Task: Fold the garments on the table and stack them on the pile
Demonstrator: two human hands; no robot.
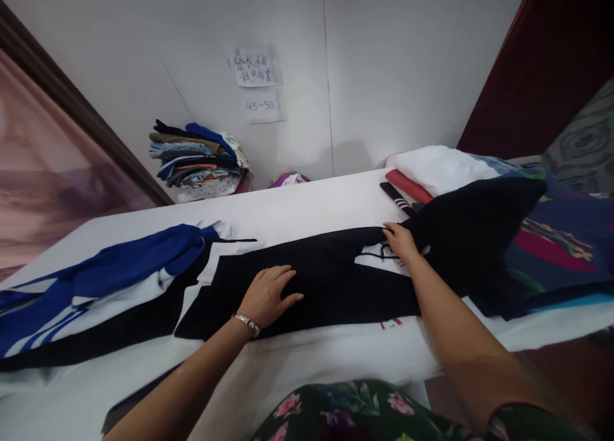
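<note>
A long black garment [336, 275] lies lengthwise along the white table, with its split lower ends at the left. My left hand [271, 294] rests flat on its left part, fingers stretched and thumb apart. My right hand [400, 239] is at the garment's far edge, its fingers bent together on the cloth beside a white patch with black cord-like lines [378, 257]. The garment's right end bunches up in a dark raised fold [489, 230]. White cloth [211, 262] shows from under the left end.
A blue and white striped garment [119, 268] lies at the left. Folded clothes [201, 160] are stacked against the wall behind the white table [307, 204]. A heap of clothes [566, 236] covers the right end. Handwritten paper signs [259, 67] hang on the wall.
</note>
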